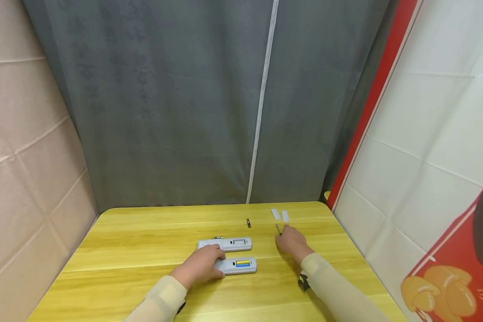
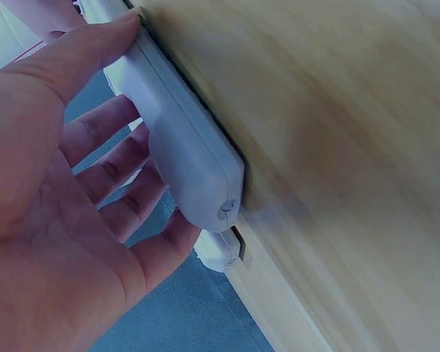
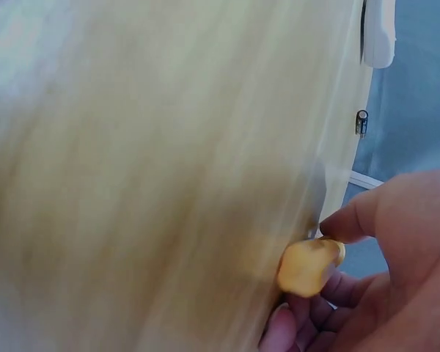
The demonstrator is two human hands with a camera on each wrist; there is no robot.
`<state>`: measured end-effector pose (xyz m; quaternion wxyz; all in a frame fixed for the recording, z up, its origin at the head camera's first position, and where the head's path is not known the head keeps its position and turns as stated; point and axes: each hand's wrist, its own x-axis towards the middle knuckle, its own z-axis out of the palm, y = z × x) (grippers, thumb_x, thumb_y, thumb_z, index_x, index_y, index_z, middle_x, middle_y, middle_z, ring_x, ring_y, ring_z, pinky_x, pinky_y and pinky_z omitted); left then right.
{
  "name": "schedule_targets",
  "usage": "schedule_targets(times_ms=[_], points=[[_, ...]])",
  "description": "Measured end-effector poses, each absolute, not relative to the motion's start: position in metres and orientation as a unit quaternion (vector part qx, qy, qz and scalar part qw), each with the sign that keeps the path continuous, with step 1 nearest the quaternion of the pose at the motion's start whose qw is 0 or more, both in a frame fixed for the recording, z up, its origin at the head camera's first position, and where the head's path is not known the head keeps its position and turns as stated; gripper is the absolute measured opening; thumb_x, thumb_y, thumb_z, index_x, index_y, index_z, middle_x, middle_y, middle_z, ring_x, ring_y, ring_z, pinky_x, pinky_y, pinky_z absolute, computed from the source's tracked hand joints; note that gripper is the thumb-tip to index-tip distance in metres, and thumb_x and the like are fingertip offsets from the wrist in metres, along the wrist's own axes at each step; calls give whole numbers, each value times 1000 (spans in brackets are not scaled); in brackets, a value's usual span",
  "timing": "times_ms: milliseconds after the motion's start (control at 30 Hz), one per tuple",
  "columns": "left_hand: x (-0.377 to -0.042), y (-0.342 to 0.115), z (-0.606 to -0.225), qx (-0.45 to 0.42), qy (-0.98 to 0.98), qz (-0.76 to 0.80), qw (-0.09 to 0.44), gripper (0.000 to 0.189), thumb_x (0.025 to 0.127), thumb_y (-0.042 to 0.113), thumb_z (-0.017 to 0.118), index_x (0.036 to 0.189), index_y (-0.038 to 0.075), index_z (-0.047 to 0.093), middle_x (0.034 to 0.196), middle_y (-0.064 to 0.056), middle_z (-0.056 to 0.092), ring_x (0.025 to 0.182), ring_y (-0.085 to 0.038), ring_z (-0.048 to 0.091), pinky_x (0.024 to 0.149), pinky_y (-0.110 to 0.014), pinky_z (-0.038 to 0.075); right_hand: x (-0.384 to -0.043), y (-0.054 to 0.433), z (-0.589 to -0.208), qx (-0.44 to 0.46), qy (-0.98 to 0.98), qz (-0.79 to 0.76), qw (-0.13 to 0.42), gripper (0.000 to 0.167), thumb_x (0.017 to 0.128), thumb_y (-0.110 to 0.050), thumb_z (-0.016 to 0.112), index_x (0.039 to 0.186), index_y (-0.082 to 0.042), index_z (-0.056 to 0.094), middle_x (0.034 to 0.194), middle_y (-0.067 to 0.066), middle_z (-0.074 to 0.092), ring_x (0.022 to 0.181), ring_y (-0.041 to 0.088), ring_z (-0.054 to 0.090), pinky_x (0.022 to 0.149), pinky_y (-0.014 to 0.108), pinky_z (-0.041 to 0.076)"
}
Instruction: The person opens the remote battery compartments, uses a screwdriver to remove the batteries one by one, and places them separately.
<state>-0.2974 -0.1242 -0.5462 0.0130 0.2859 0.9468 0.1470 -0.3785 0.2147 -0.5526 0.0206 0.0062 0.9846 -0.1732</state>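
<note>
On the wooden table, my left hand [image 1: 201,264] grips the left end of the nearer remote control [image 1: 228,267], thumb along the near side and fingers over the far side. This white remote [image 2: 191,139] lies back up; a yellow battery [image 1: 243,261] and a blue battery [image 1: 243,265] fill its uncovered compartment. Just behind it lies a second white remote [image 1: 215,243], its battery compartment uncovered and without batteries. To the right, my right hand [image 1: 292,241] holds a screwdriver by its yellow handle [image 3: 306,270]; the thin shaft [image 1: 278,229] points away from me, close over the table.
Two white battery covers [image 1: 275,214] lie at the back right, beyond the right hand. One dark battery [image 1: 248,222] lies near the table's back, another [image 1: 218,237] right behind the far remote. A grey curtain [image 1: 185,112] hangs behind the table [image 1: 144,232].
</note>
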Motion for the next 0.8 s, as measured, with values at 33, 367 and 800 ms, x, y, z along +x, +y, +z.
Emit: schedule_targets(times_ms=[33,367,800], points=[[-297,-124,-546,286,947,148,12,44,87,39,96,120,15,79,118,1,71,111,-23,67,103,-45,56,-378,215,-552,5,984,-175,21,54,105,-28,64,141,13,58,110,24,72,83,30,64,72,50,58],[-298,-125,-547,282,948,150,10,43,87,39,96,119,15,79,117,2,71,111,-22,67,102,-45,56,-379,220,-548,-5,981,-192,18,35,105,-26,67,123,3,63,96,14,68,80,28,62,71,48,54],[-298,-125,-547,284,946,159,10,43,87,37,96,119,14,79,117,1,71,111,-23,67,103,-46,56,-377,222,-553,-33,971,-237,-20,9,106,-18,64,105,-10,59,85,7,62,70,25,54,63,40,43]])
